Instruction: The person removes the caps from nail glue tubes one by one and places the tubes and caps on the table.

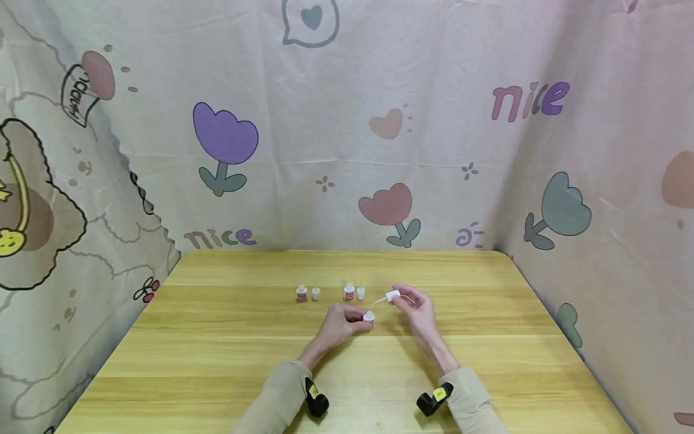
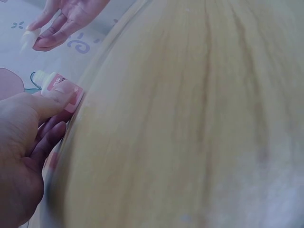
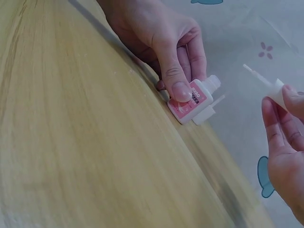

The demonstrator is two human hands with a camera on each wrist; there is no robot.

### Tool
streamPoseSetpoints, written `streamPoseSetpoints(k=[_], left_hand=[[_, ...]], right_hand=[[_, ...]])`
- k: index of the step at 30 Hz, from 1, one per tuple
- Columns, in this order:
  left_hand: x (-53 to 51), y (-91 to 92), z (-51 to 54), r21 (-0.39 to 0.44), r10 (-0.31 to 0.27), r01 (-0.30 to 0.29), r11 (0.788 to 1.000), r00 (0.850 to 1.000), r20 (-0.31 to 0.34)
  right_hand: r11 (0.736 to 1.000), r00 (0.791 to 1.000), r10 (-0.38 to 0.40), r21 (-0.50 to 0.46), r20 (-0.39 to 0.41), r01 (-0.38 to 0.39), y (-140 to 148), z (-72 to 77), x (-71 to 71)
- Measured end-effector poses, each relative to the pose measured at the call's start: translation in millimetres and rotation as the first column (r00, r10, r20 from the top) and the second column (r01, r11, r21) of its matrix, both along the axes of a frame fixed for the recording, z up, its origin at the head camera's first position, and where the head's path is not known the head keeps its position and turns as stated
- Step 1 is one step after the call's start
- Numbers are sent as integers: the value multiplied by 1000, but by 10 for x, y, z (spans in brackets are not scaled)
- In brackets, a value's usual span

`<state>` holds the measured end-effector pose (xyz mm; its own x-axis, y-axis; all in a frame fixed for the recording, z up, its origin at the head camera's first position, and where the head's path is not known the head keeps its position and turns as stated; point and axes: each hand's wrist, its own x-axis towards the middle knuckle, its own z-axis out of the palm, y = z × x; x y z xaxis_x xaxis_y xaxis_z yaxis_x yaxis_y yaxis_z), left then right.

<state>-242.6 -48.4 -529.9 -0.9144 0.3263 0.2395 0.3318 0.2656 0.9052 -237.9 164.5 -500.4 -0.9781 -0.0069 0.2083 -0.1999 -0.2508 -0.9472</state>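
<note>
A small white bottle with a pink label (image 3: 189, 104) stands uncapped on the table, its neck bare. My left hand (image 1: 338, 323) pinches it at the sides between thumb and fingers. To the right and slightly higher, my right hand (image 1: 420, 311) holds a white brush cap (image 1: 393, 295) between thumb and fingertips. The cap's thin brush (image 3: 257, 76) points left, above and apart from the bottle's mouth. In the left wrist view, the left thumb lies across the pink label, and the right hand appears at the upper left.
Behind my hands stand two more uncapped pink-labelled bottles, one left (image 1: 302, 294) and one nearer the middle (image 1: 349, 292). Beside each is a white brush cap, left (image 1: 316, 294) and right (image 1: 361, 293), stem upward. A printed cloth (image 1: 325, 132) hangs behind the wooden table (image 1: 217, 349).
</note>
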Motion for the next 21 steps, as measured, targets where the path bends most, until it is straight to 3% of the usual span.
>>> streamPoseSetpoints(k=[9,15,21], left_hand=[[19,6,16,8,4,-3,1000,1000,-20],[19,5,5,-14,3,-3,1000,1000,-22],[22,-2,12,-18,-1,1,1000,1000,-24]], right_hand=[[996,999,47,-82,2,-46,27,-24,0],[979,995,98,-177,-23,-101,59,-50,-2],[964,984,167,-200,-59,-176,93,-44,-4]])
